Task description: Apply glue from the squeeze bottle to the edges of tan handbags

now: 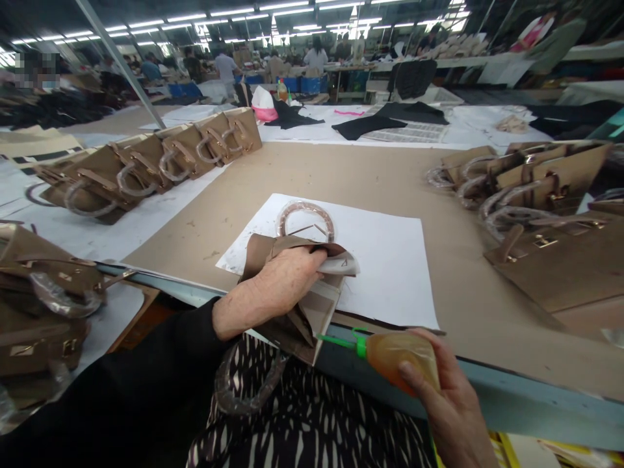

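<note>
My left hand is closed on the upper edge of a brown handbag, its fingertips partly hidden inside the opening. The bag lies at the table's front edge, with one plastic-wrapped handle on the far side and the other hanging over my lap. A pale lining flap shows beside my fingers. In my right hand is a squeeze bottle of amber liquid, held nearly sideways. Its green nozzle points left, close to the bag's lower right edge.
A white sheet lies under the bag on the brown-covered table. Brown handbags stand in a row at the left, more handbags crowd the right, and another handbag sits at the near left. People work in the background.
</note>
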Demonstrator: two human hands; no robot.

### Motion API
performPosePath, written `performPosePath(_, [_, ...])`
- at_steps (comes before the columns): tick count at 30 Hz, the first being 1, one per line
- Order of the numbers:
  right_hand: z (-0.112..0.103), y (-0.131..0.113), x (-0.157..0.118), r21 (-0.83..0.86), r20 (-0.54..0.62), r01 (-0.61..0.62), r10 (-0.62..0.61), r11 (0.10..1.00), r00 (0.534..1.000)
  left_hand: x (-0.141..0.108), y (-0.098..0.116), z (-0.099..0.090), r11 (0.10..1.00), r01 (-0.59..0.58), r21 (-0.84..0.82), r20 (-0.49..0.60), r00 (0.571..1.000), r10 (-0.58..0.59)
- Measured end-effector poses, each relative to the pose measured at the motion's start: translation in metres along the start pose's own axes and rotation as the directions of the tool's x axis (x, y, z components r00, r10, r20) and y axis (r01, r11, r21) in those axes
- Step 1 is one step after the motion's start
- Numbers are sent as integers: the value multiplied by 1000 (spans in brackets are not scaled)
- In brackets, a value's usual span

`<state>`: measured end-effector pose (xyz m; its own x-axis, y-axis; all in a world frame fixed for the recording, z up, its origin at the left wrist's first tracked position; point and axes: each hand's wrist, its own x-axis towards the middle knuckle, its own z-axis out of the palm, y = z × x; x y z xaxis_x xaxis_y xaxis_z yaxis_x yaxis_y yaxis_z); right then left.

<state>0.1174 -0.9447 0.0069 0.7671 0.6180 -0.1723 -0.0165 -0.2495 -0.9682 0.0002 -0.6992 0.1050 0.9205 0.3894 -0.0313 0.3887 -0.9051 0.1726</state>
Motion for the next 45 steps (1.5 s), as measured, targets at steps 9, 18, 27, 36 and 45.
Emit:
performPosePath(9, [10, -6, 40, -191, -7, 225, -230, 956, 973, 16, -9, -10, 996, -75, -48, -35, 997, 73])
performPosePath(18, [22, -8, 48, -254, 129, 539, -525, 803, 842, 26, -15, -18, 996, -90, -23, 21, 996, 91])
performPosePath(27, [1, -7, 38, -125, 9, 104, -104, 987, 995, 22, -14, -17, 997, -70, -36, 43, 997, 72])
performPosePath(36, [7, -25, 22, 124, 47, -63, 58, 990, 997, 22, -13, -15, 997, -72, -32, 31, 997, 73])
performPosePath(45, [4, -13, 13, 412, 195, -343, 286, 844, 938, 25, -20, -10, 991, -129, -27, -17, 992, 128])
